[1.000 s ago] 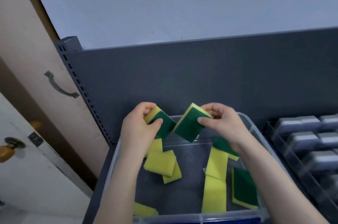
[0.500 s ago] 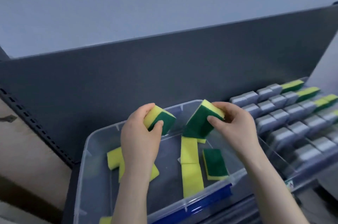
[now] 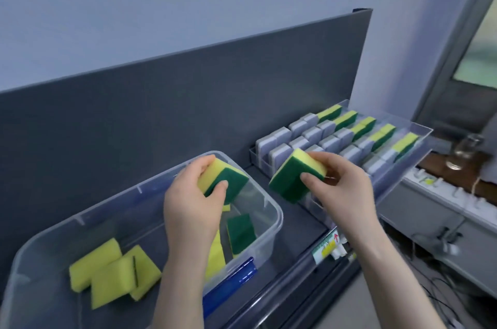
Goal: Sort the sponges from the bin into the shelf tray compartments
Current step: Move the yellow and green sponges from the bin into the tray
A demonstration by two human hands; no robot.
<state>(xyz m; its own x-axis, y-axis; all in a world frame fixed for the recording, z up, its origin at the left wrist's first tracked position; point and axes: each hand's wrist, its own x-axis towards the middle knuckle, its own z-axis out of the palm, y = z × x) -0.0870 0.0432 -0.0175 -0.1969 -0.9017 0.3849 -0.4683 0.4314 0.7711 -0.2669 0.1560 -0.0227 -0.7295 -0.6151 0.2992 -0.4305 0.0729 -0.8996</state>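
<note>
My left hand [image 3: 192, 205] grips a yellow-and-green sponge [image 3: 227, 181] above the clear plastic bin's [image 3: 274, 217] far right corner. My right hand [image 3: 343, 189] holds a second yellow-and-green sponge [image 3: 291, 181], tilted, over the gap between the bin and the shelf tray [image 3: 419, 131]. Several more sponges lie in the bin: a yellow cluster [image 3: 113, 272] at the left and a green-faced one [image 3: 240, 232] at the right. The tray's rows hold several grey sponges [image 3: 312, 135] in front and yellow-green ones [image 3: 347, 119] at the far end.
A dark grey back panel [image 3: 161, 113] stands behind the bin and tray. The shelf's front edge carries a label strip [image 3: 329, 246]. To the right and lower there is a white cabinet [image 3: 441, 207] with a glass jar [image 3: 461, 151] and a door beyond.
The view has swung right, bringing the whole shelf tray into sight. Both hands, each still holding its sponge, have moved right; the right one now hangs past the bin's rim near the tray.
</note>
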